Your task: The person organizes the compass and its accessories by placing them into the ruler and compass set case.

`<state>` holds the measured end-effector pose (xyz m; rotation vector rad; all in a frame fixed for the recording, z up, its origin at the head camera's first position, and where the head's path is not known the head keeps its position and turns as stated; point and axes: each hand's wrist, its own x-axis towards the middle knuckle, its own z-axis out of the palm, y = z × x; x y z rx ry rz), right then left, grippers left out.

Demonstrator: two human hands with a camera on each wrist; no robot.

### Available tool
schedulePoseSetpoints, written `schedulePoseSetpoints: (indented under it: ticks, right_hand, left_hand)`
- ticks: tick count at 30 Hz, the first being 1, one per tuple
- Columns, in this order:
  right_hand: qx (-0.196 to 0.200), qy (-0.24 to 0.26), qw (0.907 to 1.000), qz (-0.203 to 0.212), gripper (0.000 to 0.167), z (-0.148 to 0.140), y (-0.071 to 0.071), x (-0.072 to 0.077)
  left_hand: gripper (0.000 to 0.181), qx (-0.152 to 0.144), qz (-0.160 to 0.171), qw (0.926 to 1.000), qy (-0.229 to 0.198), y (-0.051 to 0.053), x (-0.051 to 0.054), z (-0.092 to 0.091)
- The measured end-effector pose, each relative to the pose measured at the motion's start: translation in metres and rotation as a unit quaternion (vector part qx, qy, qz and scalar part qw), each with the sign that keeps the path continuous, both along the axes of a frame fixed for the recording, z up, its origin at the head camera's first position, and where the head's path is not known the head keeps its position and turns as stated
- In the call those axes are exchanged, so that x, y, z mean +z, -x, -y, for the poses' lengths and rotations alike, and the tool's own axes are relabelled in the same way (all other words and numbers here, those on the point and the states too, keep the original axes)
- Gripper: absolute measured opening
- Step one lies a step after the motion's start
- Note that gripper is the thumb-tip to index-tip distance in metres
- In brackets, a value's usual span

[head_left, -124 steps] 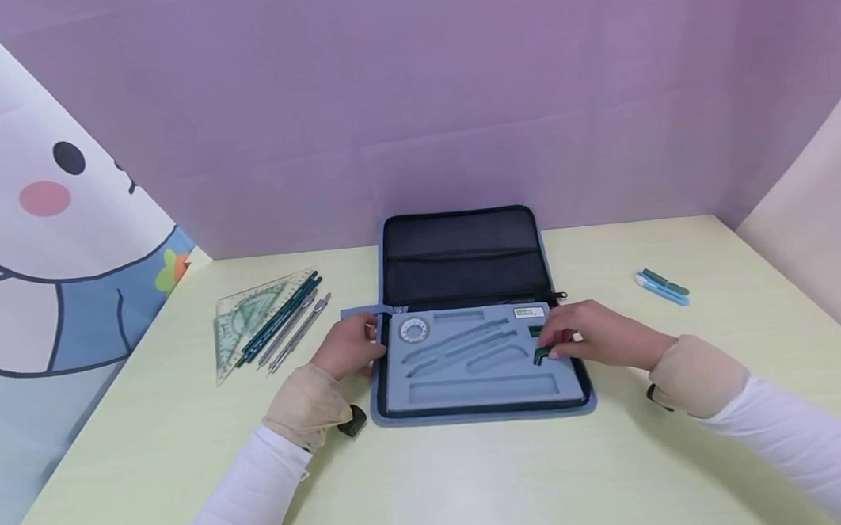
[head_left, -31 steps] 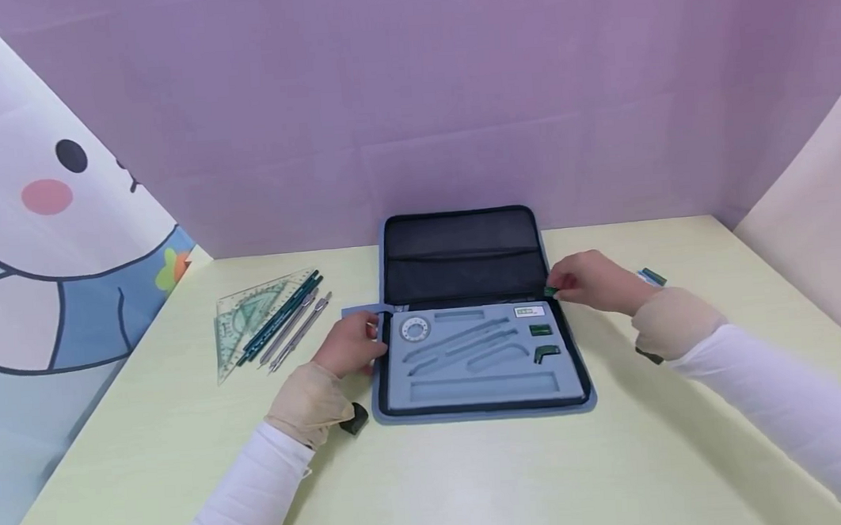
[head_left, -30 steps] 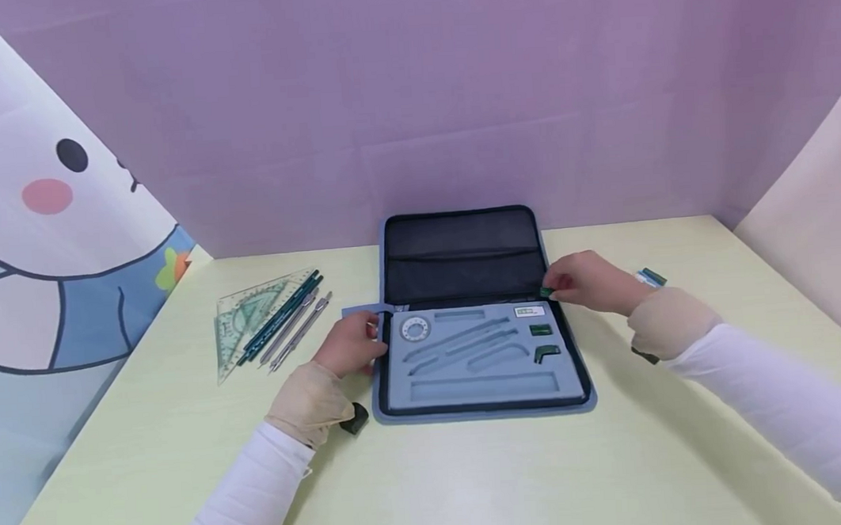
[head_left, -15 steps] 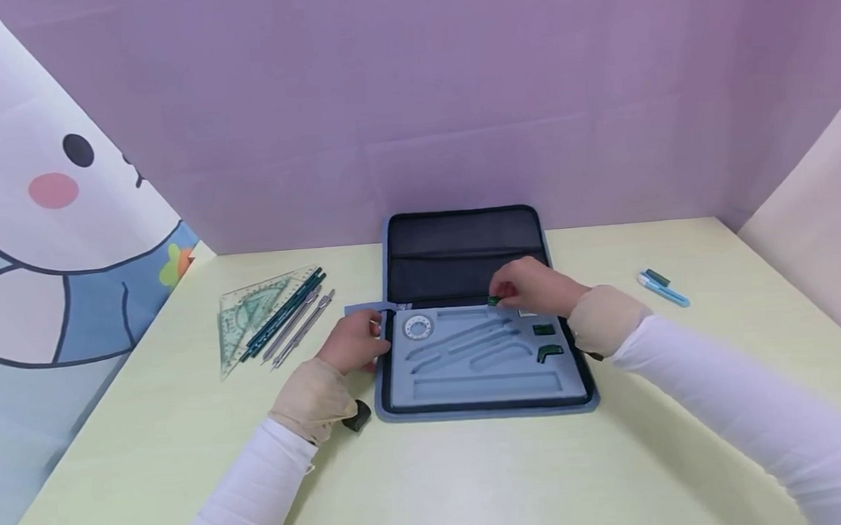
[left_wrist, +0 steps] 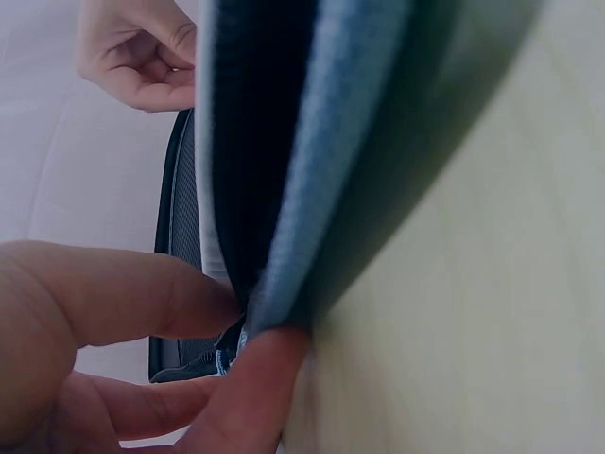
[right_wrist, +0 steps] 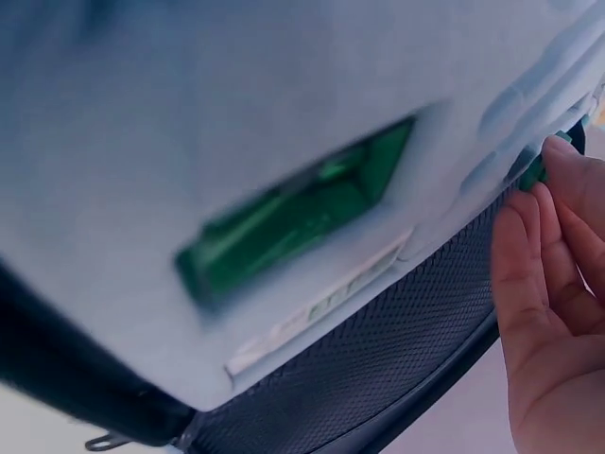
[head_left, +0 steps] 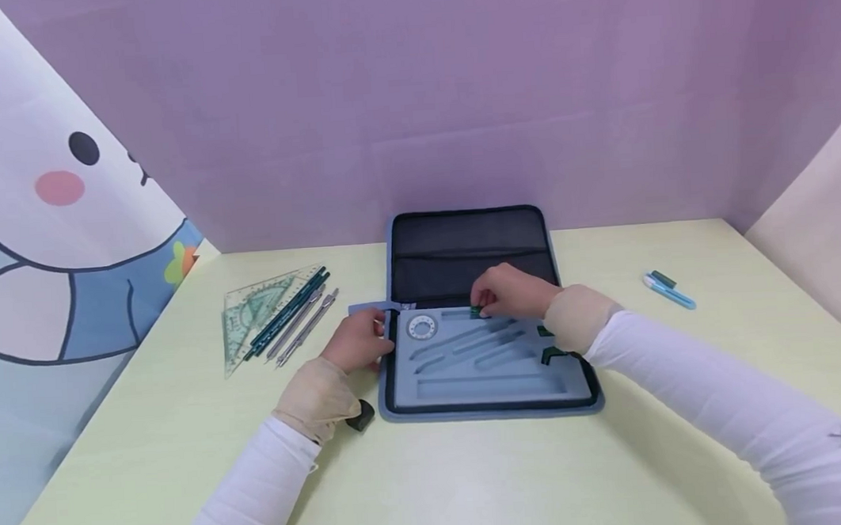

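Note:
An open zip case lies on the table, its grey-blue tray (head_left: pixel 491 388) shaped with recesses. My right hand (head_left: pixel 513 291) pinches a small green piece (head_left: pixel 476 312) at the tray's upper slot; the right wrist view shows the same green piece (right_wrist: pixel 534 172) between thumb and fingers. My left hand (head_left: pixel 356 341) grips the case's left edge, thumb and finger on either side of it in the left wrist view. A round white dial (head_left: pixel 421 327) sits at the tray's upper left. Two green pieces at the right, one a block (right_wrist: pixel 302 213), are partly hidden by my right wrist in the head view.
Left of the case lie clear set squares (head_left: pixel 252 309), dark green pencils (head_left: pixel 287 313) and silver compass-like tools (head_left: pixel 308 328). At the right are a light blue pen-like tool (head_left: pixel 670 291) and a green piece (head_left: pixel 664 279). The mesh-lined lid (head_left: pixel 469 232) stands behind the tray.
My right hand has moved left from beside the lid's right corner to the tray's upper slot, carrying the small green piece. The left hand keeps its hold on the case edge.

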<state>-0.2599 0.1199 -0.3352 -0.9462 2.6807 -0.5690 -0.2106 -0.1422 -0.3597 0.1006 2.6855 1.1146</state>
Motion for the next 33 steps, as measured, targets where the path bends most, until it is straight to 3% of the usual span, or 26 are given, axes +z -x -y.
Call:
schedulePoseSetpoints:
  ticks: [21,26,33]
  right_hand:
    - [-0.002,0.004,0.9996,0.026,0.017,-0.002,-0.002,0.002]
    - [-0.009,0.008,0.9999,0.006,0.015,-0.017,0.001,0.005]
    - [-0.038,0.020,0.9981,-0.044,0.015,-0.059,0.002,0.010]
  left_hand:
    - [0.039,-0.004,0.000,1.0000,-0.002,0.001,-0.001,0.001]
    - [0.041,-0.001,0.005,1.0000,0.002,0.001,-0.001,0.001]
    - [0.042,-0.001,0.008,1.0000,-0.001,0.001,0.000,0.000]
